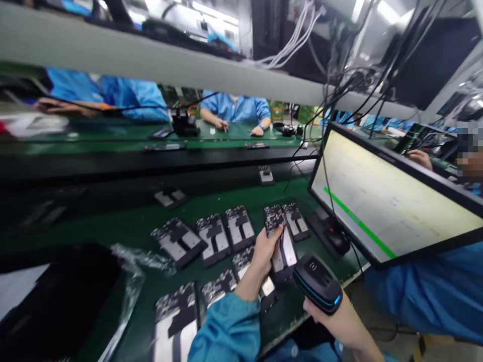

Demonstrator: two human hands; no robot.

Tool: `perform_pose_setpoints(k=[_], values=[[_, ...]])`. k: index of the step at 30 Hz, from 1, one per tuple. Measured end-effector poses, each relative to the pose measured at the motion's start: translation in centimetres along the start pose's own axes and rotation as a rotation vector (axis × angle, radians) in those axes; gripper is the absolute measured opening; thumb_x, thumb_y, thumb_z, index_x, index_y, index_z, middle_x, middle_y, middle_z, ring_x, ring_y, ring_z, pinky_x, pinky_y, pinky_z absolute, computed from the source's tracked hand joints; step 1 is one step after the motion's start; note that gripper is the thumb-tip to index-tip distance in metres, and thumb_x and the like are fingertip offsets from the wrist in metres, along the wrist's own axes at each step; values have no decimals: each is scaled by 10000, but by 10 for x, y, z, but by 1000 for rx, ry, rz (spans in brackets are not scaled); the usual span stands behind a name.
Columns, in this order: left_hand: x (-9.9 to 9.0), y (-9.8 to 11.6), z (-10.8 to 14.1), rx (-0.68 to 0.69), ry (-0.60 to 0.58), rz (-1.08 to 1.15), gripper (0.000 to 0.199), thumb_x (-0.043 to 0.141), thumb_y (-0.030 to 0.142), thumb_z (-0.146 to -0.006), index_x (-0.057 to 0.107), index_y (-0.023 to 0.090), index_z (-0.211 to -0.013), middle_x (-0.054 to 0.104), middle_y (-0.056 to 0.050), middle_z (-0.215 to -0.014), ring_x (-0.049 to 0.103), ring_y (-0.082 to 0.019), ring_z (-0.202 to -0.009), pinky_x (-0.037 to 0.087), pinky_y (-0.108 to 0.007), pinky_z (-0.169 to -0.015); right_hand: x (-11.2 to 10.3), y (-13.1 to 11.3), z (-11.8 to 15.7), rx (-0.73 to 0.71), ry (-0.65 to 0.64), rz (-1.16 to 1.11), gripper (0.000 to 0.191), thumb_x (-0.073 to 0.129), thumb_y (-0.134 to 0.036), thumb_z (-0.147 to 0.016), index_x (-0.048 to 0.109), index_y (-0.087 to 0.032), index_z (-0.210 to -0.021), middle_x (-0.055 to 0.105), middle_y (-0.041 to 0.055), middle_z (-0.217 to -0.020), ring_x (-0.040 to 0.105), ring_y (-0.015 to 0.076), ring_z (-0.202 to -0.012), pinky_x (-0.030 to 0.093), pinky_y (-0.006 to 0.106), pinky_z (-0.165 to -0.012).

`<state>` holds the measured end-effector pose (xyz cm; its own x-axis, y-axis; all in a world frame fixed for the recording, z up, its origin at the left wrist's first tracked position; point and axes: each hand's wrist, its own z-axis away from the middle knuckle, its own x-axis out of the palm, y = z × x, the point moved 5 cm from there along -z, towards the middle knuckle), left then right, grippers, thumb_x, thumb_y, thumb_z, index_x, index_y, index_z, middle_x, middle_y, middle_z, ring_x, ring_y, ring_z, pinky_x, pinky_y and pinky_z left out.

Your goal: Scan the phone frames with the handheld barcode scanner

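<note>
Several opened phone units with bare circuit boards and metal-grey lower parts lie in loose rows on the green table. My left hand (268,246) holds one phone unit (285,256) by its upper part, thumb over the board. Close to its right, my right hand (320,314) is wrapped round a black handheld scanner (317,282) with a blue light strip, its head near the held unit's lower end. Other units are a phone unit (296,221) just right of the held one and a larger-looking one (176,322) at the near left. My left forearm partly covers two more.
A monitor (377,201) showing a green bar stands at the right, a black mouse (337,240) by its base. Clear plastic wrap (134,276) and a black item lie left. Cables hang above; people in blue sit across and at the right.
</note>
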<state>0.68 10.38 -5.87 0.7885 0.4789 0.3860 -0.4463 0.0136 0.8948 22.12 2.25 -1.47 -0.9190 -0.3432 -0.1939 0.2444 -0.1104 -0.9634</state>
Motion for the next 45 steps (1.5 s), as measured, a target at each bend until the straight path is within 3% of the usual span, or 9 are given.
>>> perform_pose_setpoints(k=[2,4,8,14,18,22,29,37,45], values=[[-2,9,5,107,59,-79,481,730,535,-765,678,145,-1041,718,-86,-1044,658,-202,-931,502,-301,-844,0,-18,2,-27,83,174,314,769,-376,-707,685,-183,-940,748,73,-846,695,244,-746,579,372,-717],[-4,16,10,175,111,-169,453,676,539,-810,685,139,-1024,723,-84,-1007,656,-207,-909,500,-303,-827,12,-34,-4,-51,34,263,273,731,-310,-727,679,-163,-951,752,91,-896,695,254,-807,582,355,-727],[-7,24,16,244,176,-231,418,666,510,-825,678,140,-1021,725,-85,-981,661,-218,-901,509,-308,-810,33,-50,-18,-91,-3,321,218,679,-213,-728,672,-146,-936,754,91,-889,691,241,-780,579,322,-693],[-15,26,18,282,233,-252,406,536,547,-908,632,171,-1028,692,-84,-994,637,-222,-984,480,-313,-877,36,-62,-18,-140,-24,336,143,678,-208,-752,666,-160,-885,750,76,-832,704,236,-755,591,312,-682],[-15,32,25,310,257,-305,445,358,567,-975,520,205,-773,555,-24,-723,545,-174,-721,419,-279,-688,44,-79,-16,-224,-85,335,216,671,-167,-745,660,-177,-961,749,71,-897,705,237,-793,590,305,-693],[-10,39,35,313,232,-314,409,373,521,-985,421,219,-712,417,19,-634,410,-140,-588,328,-281,-605,58,-90,-23,-230,-150,308,209,646,-92,-726,652,-181,-915,718,25,-817,671,204,-753,566,283,-704],[-15,39,31,296,256,-197,412,454,492,-959,366,210,-672,352,43,-604,349,-110,-562,303,-241,-542,45,-85,-25,-125,-109,309,211,709,-256,-799,685,-168,-989,761,87,-956,717,239,-821,597,330,-738],[-16,49,43,442,313,-378,290,464,379,-955,445,206,-723,459,41,-592,422,-111,-540,320,-236,-552,27,-80,-12,-70,-7,327,392,776,-373,-749,665,-205,-1086,746,113,-1091,701,317,-1037,590,435,-884],[-14,50,45,510,313,-454,222,443,371,-959,519,202,-836,519,34,-603,480,-124,-528,365,-245,-554,20,-67,-1,-17,82,287,409,815,-449,-675,658,-227,-979,765,91,-993,715,343,-981,574,499,-909]])
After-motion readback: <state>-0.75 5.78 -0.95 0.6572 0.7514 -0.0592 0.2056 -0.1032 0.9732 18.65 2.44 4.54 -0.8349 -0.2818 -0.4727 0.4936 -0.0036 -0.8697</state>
